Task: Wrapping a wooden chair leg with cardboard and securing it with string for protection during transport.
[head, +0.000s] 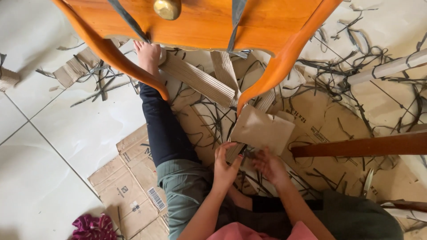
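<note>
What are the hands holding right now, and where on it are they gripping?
Both hands hold a flat piece of cardboard at its lower edge: the left hand at the lower left corner, the right hand under the bottom edge.

White glossy tiled floor (58, 129). Flattened brown cardboard sheets (129, 178) lie on it, lower left and centre. Thin dark cut strips (356, 66) scattered at right. Corrugated cardboard strips (198, 80) under wooden furniture. Magenta cloth bundle (93, 226) at bottom left.

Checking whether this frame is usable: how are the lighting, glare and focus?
Head view: soft, even daylight; mild glare on the white floor tiles; wide-angle bending at the edges; the wooden table overhead slightly soft; both hands, left hand and right hand, and the cardboard piece are sharp.
</note>
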